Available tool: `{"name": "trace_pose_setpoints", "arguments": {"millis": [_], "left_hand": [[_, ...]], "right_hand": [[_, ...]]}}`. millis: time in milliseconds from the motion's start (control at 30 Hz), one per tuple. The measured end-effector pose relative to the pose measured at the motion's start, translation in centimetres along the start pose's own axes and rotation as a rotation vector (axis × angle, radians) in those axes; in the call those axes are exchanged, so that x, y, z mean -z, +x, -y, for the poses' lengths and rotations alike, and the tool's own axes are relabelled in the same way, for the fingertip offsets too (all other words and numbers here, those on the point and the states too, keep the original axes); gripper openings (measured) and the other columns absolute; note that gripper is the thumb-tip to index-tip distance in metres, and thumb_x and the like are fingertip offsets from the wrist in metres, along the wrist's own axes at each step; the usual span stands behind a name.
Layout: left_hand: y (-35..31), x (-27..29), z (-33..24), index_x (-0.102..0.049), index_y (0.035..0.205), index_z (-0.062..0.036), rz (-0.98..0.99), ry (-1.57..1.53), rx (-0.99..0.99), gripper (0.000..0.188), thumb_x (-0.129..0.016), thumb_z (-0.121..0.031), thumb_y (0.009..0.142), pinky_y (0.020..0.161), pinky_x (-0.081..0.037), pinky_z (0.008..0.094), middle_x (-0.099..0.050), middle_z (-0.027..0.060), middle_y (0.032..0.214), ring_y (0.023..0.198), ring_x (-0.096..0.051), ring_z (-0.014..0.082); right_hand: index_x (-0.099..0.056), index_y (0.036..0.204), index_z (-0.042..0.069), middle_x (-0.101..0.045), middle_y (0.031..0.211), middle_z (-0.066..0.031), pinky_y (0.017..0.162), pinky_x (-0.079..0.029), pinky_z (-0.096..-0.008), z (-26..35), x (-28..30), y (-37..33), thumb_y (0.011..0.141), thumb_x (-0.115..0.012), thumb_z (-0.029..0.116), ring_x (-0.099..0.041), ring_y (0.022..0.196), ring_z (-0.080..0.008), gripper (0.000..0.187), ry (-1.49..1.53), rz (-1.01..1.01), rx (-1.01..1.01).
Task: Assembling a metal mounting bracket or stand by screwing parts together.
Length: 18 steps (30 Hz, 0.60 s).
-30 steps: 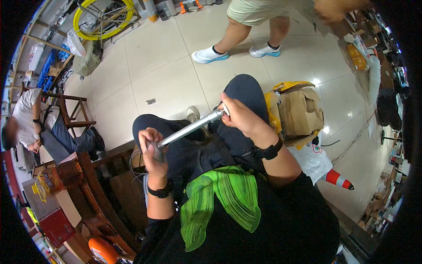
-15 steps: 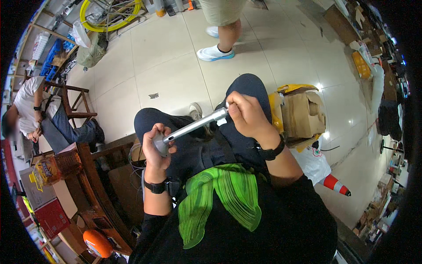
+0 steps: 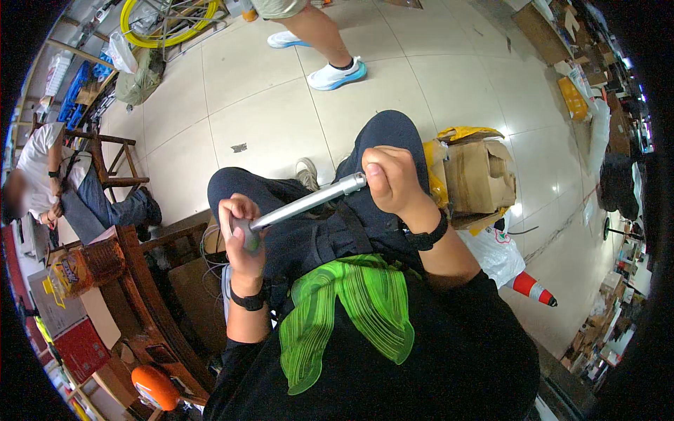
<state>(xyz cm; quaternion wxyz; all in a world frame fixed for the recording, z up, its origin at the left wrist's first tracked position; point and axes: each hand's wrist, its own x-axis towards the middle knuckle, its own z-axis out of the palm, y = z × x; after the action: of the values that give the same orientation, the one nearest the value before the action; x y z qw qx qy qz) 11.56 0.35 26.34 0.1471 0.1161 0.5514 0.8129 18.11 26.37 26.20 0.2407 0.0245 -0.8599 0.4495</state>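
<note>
A silver metal tube [image 3: 309, 204] with a wide round base at its left end lies across above my lap, sloping up to the right. My left hand [image 3: 241, 217] is closed round the base [image 3: 249, 237], thumb against it. My right hand [image 3: 394, 181] is closed at the tube's far right end, thumb pressed near the tip. What the right fingers cover at that end is hidden. Under the tube are my dark trouser legs, and a green striped cloth [image 3: 351, 298] hangs at my front.
An opened cardboard box [image 3: 481, 179] with yellow wrapping stands right of my knee, near a white plastic bag [image 3: 495, 256] and a red-and-white cone [image 3: 532, 288]. At left are a wooden table [image 3: 144, 295], an oil bottle [image 3: 84, 270] and a seated person [image 3: 42, 158]. Another person's legs [image 3: 319, 35] are ahead.
The tube has turned a little about its length, and the slots seen along it before no longer show. Both hands keep hold. The standing person's legs have stepped to the left.
</note>
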Motion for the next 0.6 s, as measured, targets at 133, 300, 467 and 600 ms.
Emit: {"name": "trace_pose_setpoints", "arguments": {"millis": [133,300,467,600], "left_hand": [[-0.8,0.5,0.6,-0.033,0.086,-0.0119,0.041,0.365,-0.398,0.045,-0.060,-0.046,0.077,0.063,-0.034,0.0294,-0.034,0.0060,0.083,0.074,-0.036,0.0174],[-0.1,0.9,0.5,-0.034,0.083,-0.0107,0.219,0.656,-0.793,0.038,-0.056,-0.042,0.080,0.058,-0.034,0.0306,-0.034,0.0079,0.077,0.067,-0.035,0.0189],[0.2,-0.3,1.5,-0.031,0.085,-0.0119,0.107,0.382,-0.501,0.045,-0.061,-0.046,0.079,0.062,-0.033,0.0315,-0.033,0.0067,0.082,0.072,-0.035,0.0182],[-0.1,-1.3,-0.6,-0.032,0.086,-0.0115,-0.014,0.233,-0.315,0.050,-0.065,-0.048,0.077,0.064,-0.033,0.0293,-0.034,0.0055,0.083,0.074,-0.034,0.0154]], "right_hand": [[-0.049,0.067,0.001,-0.049,0.057,-0.0185,0.053,-0.042,-0.0440,0.2,-0.4,-0.4,0.095,-0.037,0.028,-0.054,0.057,-0.0389,0.041,0.122,0.061,-0.229],[-0.051,0.067,-0.001,-0.050,0.056,-0.0196,0.054,-0.041,-0.0445,0.5,-0.4,-0.8,0.097,-0.033,0.026,-0.055,0.057,-0.0394,0.044,0.133,0.058,-0.438],[-0.050,0.062,0.000,-0.050,0.056,-0.0196,0.054,-0.041,-0.0457,1.2,0.4,-0.1,0.096,-0.037,0.023,-0.056,0.057,-0.0392,0.044,0.092,-0.020,-0.424],[-0.049,0.059,0.001,-0.050,0.056,-0.0201,0.053,-0.039,-0.0475,2.0,0.6,0.7,0.092,-0.043,0.020,-0.054,0.056,-0.0396,0.039,0.006,-0.062,-0.256]]}}
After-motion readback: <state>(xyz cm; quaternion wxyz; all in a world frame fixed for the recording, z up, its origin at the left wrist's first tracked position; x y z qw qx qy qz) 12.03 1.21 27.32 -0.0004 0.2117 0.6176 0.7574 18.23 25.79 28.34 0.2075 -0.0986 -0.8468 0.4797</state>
